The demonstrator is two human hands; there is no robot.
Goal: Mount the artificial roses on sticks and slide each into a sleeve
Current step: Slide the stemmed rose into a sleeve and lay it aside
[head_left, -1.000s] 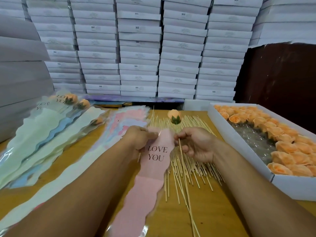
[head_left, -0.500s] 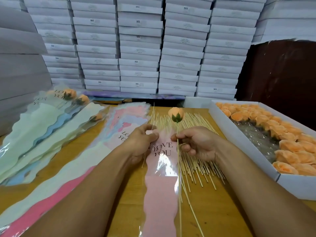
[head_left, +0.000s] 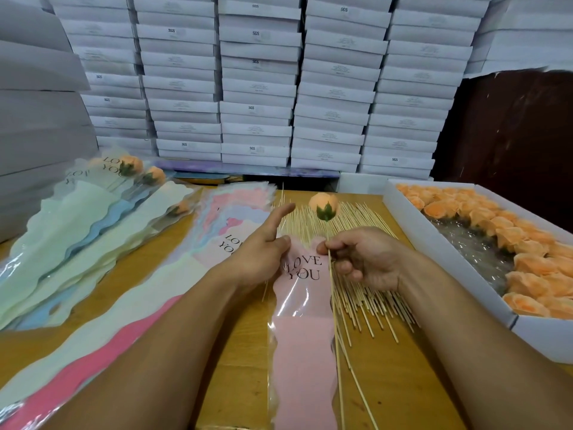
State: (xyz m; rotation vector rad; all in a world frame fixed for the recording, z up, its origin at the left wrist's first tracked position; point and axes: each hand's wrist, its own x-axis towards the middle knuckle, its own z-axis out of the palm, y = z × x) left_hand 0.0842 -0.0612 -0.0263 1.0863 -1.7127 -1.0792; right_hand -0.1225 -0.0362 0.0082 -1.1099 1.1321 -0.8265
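R hand (head_left: 369, 259) pinching rose (head_left: 324, 206) stick (head_left: 333, 293), L hand (head_left: 263, 252) on pink sleeve (head_left: 305, 352)

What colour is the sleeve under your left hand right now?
Pale pink sleeve with a clear top and black "LOVE YOU" lettering; the head view shows it.

Your left hand (head_left: 257, 259) and right hand (head_left: 369, 259) are bare, without gloves. Both forearms are uncovered as far as they show. No rings, watch or sleeves are visible.
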